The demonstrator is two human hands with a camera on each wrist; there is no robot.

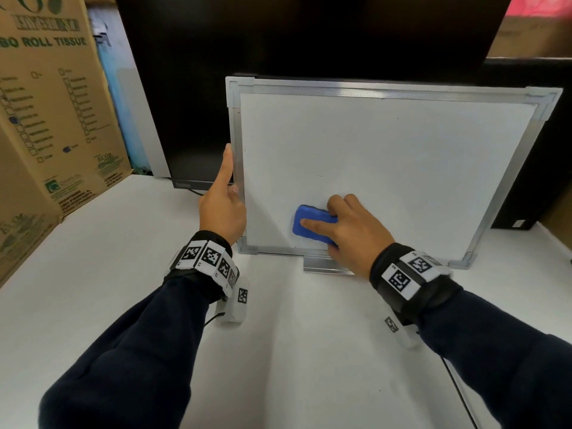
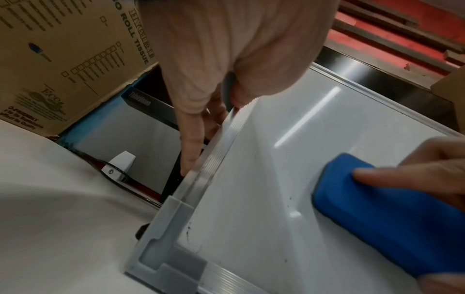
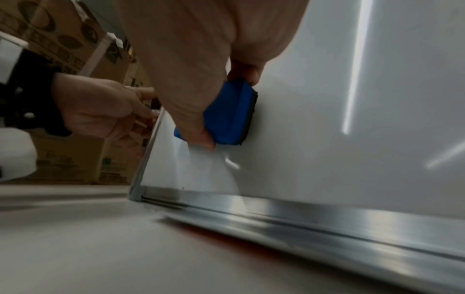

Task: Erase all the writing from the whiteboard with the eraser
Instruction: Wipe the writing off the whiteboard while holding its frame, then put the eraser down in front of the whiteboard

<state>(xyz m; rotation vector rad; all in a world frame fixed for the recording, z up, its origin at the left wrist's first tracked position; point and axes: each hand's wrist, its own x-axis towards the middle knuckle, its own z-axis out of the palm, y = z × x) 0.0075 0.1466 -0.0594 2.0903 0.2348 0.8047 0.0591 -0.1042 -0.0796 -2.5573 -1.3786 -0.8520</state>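
On whiteboard lower left | right hand fingers clamp eraser, partly hidden | left hand grips frame edge

Whiteboard: smooth, glossy white writing face showing streaks of reflected light; ribbed, brushed silver metal frame; matt grey plastic corner pieces.
Eraser: blue matt body, dark pad layer on the underside.
Counter: smooth matt white surface.
Carton: brown printed cardboard, matt.
Monitor: black, glossy screen.
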